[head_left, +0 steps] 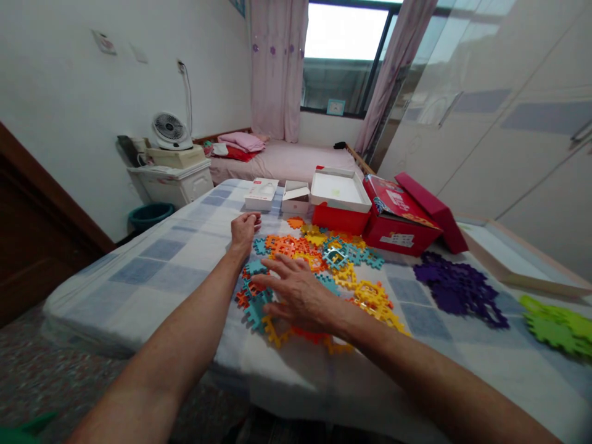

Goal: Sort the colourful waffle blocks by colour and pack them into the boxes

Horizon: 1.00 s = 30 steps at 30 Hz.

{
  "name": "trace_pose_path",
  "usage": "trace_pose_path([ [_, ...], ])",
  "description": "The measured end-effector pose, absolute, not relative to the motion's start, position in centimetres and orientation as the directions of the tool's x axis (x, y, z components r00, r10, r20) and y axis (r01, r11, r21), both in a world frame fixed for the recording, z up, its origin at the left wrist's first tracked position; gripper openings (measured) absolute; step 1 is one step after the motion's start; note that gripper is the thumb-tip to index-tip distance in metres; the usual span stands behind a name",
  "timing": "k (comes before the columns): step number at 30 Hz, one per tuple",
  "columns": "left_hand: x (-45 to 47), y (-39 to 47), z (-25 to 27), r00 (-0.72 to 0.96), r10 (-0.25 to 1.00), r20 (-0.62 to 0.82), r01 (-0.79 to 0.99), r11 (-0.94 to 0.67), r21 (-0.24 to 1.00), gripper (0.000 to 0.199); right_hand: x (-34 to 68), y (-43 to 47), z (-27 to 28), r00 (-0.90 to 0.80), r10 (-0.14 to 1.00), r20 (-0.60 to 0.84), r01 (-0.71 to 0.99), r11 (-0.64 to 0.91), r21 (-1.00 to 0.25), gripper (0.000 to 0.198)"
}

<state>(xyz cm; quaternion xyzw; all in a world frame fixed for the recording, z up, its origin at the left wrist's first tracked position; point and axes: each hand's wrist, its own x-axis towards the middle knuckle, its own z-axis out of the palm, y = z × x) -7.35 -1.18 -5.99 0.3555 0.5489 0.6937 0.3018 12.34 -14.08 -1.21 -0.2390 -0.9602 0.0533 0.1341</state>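
The right grip (300, 295) spreads over gears (374, 293) on checked cloth (176, 246), window (342, 80) beyond.

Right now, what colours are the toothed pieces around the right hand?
The toothed pieces are orange, yellow and blue-green, seen best in the head view.

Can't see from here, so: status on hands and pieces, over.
Left hand curled beside the colored pieces, grip unclear. Right hand open, fingers spread over them. Boxes behind, none between hands and pieces.
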Motion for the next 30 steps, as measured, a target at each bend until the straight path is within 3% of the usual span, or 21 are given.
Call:
trace_pose_path([
  [3, -7.3, -1.2, -6.0, -0.557, 0.815, 0.160, -0.024, -0.208, 0.978, 0.023, 10.7, -13.6, -1.8, -0.881, 0.438, 0.179, 0.420, 0.898, -0.130, 0.044],
  [8, -7.1, -0.9, -6.3, -0.531, 0.825, 0.193, 0.064, -0.187, 0.980, 0.024, 14.2, -12.6, -1.8, -0.789, 0.593, 0.161, 0.574, 0.804, -0.155, 0.033],
  [13, -6.9, -1.0, -6.3, -0.508, 0.835, 0.211, 0.127, -0.170, 0.977, 0.025, 19.2, -11.7, -1.5, -0.703, 0.649, 0.290, 0.595, 0.761, -0.261, 0.026],
  [17, -6.9, -1.2, -6.2, -0.496, 0.841, 0.213, 0.150, -0.159, 0.976, 0.024, 21.6, -9.4, -2.4, -0.443, 0.787, 0.430, 0.761, 0.583, -0.284, 0.037],
  [20, -6.9, -1.1, -6.3, -0.490, 0.847, 0.205, 0.139, -0.156, 0.978, 0.024, 22.5, -7.6, -3.7, -0.336, 0.846, 0.413, 0.843, 0.466, -0.268, 0.056],
  [23, -6.9, -1.0, -6.4, -0.489, 0.851, 0.191, 0.127, -0.147, 0.981, 0.022, 22.7, -6.7, -4.4, -0.347, 0.862, 0.371, 0.832, 0.465, -0.302, 0.060],
  [27, -6.8, -1.2, -6.2, -0.489, 0.849, 0.200, 0.164, -0.135, 0.977, 0.023, 22.4, -6.9, -4.5, -0.348, 0.834, 0.428, 0.799, 0.503, -0.330, 0.061],
  [30, -6.7, -1.5, -5.8, -0.485, 0.853, 0.193, 0.187, -0.115, 0.976, 0.024, 22.0, -7.4, -4.6, -0.363, 0.827, 0.430, 0.782, 0.521, -0.342, 0.045],
])
